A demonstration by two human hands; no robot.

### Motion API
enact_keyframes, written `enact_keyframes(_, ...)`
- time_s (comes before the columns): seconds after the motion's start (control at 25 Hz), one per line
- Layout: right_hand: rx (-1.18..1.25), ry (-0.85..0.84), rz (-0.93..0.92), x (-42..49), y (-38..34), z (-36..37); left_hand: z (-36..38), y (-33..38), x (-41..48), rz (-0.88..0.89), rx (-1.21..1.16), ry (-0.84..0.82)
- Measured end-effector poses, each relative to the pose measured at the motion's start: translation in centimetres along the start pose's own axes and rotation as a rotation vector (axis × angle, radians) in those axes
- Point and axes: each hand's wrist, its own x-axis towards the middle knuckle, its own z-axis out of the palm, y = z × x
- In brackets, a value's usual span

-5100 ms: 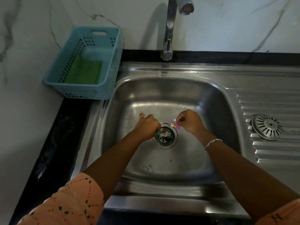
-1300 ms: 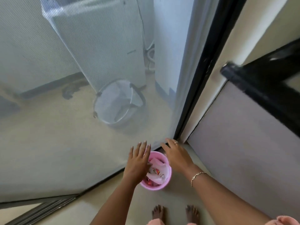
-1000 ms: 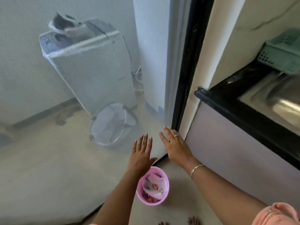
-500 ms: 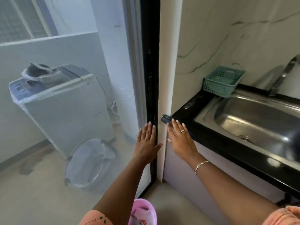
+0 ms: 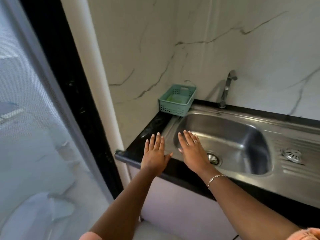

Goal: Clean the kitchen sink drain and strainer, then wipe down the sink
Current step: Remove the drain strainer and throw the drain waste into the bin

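While both hands hang flat over the near left corner, let's count: one steel sink (image 5: 233, 134) with a single bowl, sunk into the black tabletop (image 5: 149, 134). One drain (image 5: 213, 158) sits at the bottom of that bowl, towards its front. One round slotted strainer (image 5: 291, 154) lies not in the drain but on the ribbed draining board to the right of the bowl, well apart from the hole. One tap (image 5: 226, 89) stands at the back rim, spout up. One teal basket (image 5: 173, 109) sits in the back left corner against the marble wall (image 5: 173, 49).

Containers now. The basket holds one green sponge (image 5: 174, 98) lying flat on its floor. The bowl holds nothing I can make out beyond the drain; what is down the hole is too small to tell.

And the grip. The left hand (image 5: 155, 155) is palm down, grip spread, fingers straight, thumb out, over the tabletop edge and the sink's left rim. It holds nothing. The right hand (image 5: 192, 149) is also palm down, grip spread, over the left side of the bowl, its wrist just beside the drain. It holds nothing either. Whether either palm touches metal, I cannot tell. It carries one ring (image 5: 195, 141) and one bracelet (image 5: 215, 179). Off left stand a black door frame (image 5: 57, 66) and a mesh screen (image 5: 26, 135).
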Motion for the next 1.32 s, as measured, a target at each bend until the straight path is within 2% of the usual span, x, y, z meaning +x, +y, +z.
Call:
enact_keyframes(0.28,0.039,-0.072,0.105,2.5,11.7,1.7,2.0,6.9,9.6,0.132,0.055,-0.053)
enact_keyframes(0.56,0.074,-0.161,0.173,2.5,20.2,3.3,5.4,12.5,14.3,0.192,0.045,-0.184)
enact_keyframes(0.92,0.221,-0.36,0.322,1.2,25.2,6.2,8.3,15.2,19.1,0.43,0.153,-0.327)
enact_keyframes(1.32,0.178,-0.53,0.44,2.0,29.0,9.8,14.1,16.6,25.8,0.61,0.225,-0.429)
